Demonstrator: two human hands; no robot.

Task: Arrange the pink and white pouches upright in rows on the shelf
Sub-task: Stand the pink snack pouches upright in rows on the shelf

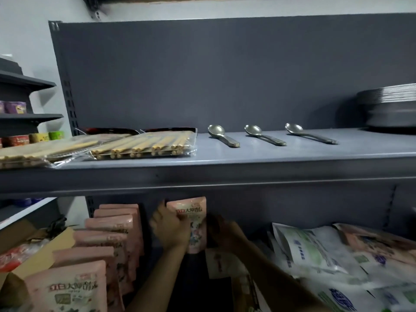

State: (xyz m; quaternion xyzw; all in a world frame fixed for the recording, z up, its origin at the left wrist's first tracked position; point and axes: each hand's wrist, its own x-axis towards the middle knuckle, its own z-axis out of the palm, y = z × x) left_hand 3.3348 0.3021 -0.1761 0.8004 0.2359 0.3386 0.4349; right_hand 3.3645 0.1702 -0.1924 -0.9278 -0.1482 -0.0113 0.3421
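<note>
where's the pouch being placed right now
The pink pouch stands upright at the back of the lower shelf, centre of the head view, between the left hand and right hand, right of the pink row.

One pink and white soft plastic pouch (191,224) stands upright far back on the dark grey metal lower shelf (198,282). To its left, a row of matching pink pouches (112,239) stands upright, running near to far.

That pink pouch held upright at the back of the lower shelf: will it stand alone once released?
Probably tippy: the pink pouch looks thin and tall, steadied by the left hand and right hand. The row of pouches beside it stands close-packed, apparently leaning together.
</note>
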